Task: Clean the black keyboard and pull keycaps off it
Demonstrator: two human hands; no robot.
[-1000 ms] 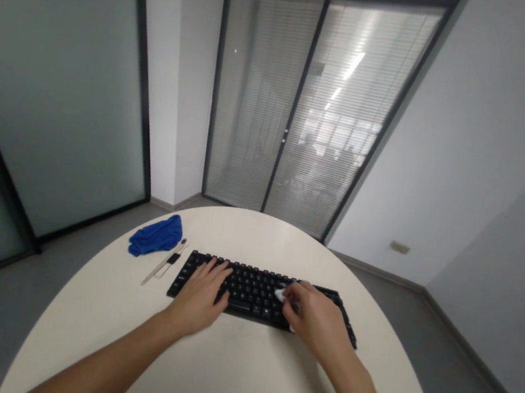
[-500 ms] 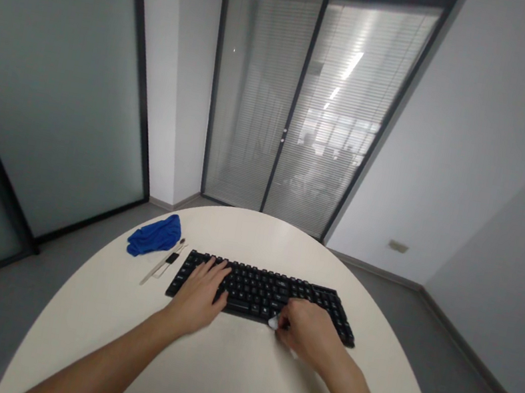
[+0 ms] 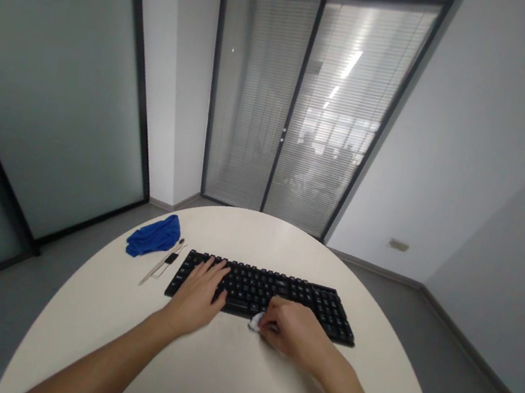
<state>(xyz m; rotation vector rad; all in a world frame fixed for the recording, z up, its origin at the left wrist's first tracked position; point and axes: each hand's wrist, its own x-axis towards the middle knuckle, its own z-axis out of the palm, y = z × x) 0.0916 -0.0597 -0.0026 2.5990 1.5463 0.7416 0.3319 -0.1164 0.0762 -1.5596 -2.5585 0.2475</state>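
White wad [image 3: 255, 321] partly hidden by right hand [image 3: 293, 332].

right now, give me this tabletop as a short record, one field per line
left hand: spread on the left part of the black keyboard
right hand: pinching a white wad at the keyboard's near edge
keyboard: flat on the pale table
blue cloth: crumpled, left of the keyboard
between cloth and keyboard: slim pale tools, kind unclear
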